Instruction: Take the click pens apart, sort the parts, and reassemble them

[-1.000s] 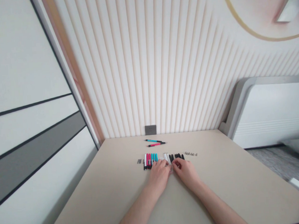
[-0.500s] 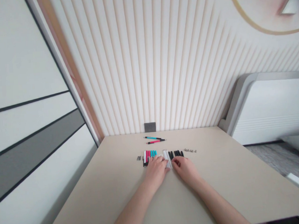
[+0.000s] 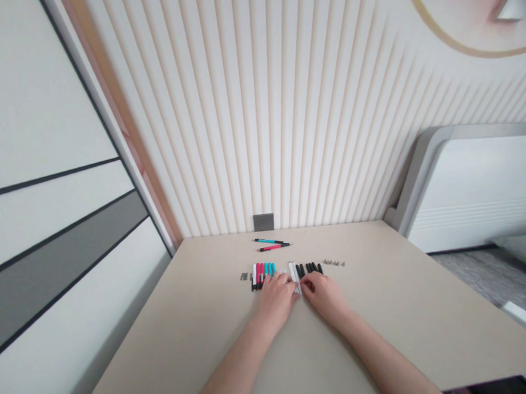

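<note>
A clear strip (image 3: 293, 275) lies upright on the table, pointing away from the person, between two rows of pens. Its near end sits between the hands. The left hand (image 3: 276, 300) is on the strip's left, curled in a narrow grip, and its fingertips (image 3: 294, 288) reach the near end. The right hand (image 3: 325, 295) is on the other side, also curled narrowly, with its fingers (image 3: 306, 286) just beside the strip. The pictures do not show whether either hand is actually holding it. To the left, pink and teal pens (image 3: 264, 274) lie side by side, with a black-and-white pen (image 3: 253, 278) at their left end, and the left hand covers their near ends. To the right are black pens (image 3: 309, 269), close to the right hand. Small gray parts (image 3: 243, 276) lie beyond the left row, and small metal parts (image 3: 334, 263) lie beyond the right row. Two slim teal and pink pens (image 3: 271, 244) lie further back on the beige table (image 3: 385, 308), near a wall socket (image 3: 263, 222).
</note>
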### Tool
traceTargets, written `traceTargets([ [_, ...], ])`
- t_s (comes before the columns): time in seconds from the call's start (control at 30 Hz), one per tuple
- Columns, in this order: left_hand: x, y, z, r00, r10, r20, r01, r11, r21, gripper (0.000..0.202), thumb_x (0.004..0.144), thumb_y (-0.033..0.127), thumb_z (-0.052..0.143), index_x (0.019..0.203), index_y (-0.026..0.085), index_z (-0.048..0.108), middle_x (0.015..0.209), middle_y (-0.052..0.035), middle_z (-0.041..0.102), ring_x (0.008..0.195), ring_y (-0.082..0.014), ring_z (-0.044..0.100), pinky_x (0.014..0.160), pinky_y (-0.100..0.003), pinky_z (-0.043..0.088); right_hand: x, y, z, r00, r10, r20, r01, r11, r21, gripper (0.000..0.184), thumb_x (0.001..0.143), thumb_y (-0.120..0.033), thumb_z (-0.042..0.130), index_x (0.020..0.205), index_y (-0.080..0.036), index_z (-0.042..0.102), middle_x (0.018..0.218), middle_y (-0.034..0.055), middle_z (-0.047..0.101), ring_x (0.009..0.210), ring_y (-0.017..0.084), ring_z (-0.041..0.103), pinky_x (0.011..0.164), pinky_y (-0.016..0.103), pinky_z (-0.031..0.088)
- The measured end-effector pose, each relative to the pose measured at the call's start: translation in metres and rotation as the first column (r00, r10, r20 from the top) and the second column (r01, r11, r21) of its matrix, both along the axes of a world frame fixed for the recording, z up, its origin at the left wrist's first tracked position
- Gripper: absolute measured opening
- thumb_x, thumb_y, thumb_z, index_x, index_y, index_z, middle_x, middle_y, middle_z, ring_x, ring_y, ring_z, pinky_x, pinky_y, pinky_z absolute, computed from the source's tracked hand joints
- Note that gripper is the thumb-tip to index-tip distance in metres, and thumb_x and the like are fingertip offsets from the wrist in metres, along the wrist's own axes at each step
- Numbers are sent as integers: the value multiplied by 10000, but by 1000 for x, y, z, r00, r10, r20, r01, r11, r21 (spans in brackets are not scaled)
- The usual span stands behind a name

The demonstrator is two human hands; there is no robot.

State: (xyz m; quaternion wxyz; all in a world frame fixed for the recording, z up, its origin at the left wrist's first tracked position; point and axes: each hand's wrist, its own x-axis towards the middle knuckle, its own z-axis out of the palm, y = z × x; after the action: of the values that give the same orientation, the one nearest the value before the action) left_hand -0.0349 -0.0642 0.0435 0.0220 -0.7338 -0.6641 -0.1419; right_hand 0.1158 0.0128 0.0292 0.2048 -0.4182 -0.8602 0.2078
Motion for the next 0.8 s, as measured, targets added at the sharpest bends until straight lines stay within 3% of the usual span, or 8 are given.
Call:
traceTargets([
  [0.3,4,-2,4,1000,-4,-14,4,1000,6,263,900,344,626,1149,261,646,1013,-54,632,1020,-256,542,853,-390,405,-3,0,1,1000,-11,21,11,1000,-4,180,888,-221,521,884,-223,701,876,34,694,795,160,633,702,230,401],
  [0.8,6,1,5,1000,8,2,-8,1000,-12,165,922,300,588,1018,224,697,1011,-73,639,1010,-260,552,856,-403,410,0,0,2,1000,18,1,-18,1000,-7,181,882,-205,528,896,-217,707,866,41,697,779,171,637,694,246,416],
])
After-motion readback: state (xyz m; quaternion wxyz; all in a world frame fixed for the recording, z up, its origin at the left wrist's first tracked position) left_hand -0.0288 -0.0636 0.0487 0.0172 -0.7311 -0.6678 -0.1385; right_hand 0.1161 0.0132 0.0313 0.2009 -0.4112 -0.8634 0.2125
